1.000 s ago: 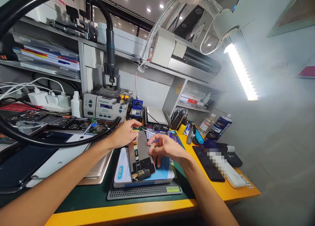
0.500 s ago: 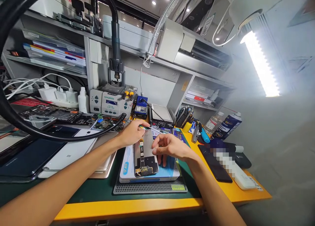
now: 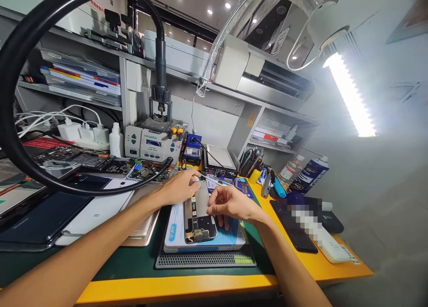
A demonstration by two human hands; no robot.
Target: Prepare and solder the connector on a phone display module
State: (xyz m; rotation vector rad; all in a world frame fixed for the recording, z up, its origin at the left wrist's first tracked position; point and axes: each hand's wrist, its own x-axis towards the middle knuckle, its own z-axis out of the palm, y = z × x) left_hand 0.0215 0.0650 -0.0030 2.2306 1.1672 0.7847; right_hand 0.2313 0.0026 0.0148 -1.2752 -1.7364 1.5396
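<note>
A phone screen [image 3: 203, 215] lies back side up, its grey backing and dark ribbon cable showing. Under it is a white and blue box [image 3: 172, 240], which rests on a grey perforated mat [image 3: 205, 260]. My left hand [image 3: 180, 186] is at the screen's far left corner with fingers bent and closed; what lies between the fingertips is hidden. At the right edge of the screen, my right hand [image 3: 230, 205] pinches with thumb and forefinger, the other fingers curled below over the box.
Several phones, among them a white one [image 3: 96, 209], lie left of the box. A black hose [image 3: 76, 191] loops above them from the hot air station [image 3: 152, 144]. At right are a spray can [image 3: 310, 175], a bottle [image 3: 290, 168] and a dark phone [image 3: 294, 226].
My left hand has lowered a little onto the screen's far end, its fingers pointing further down. My right hand stays at the right edge. The whole view has shifted slightly.
</note>
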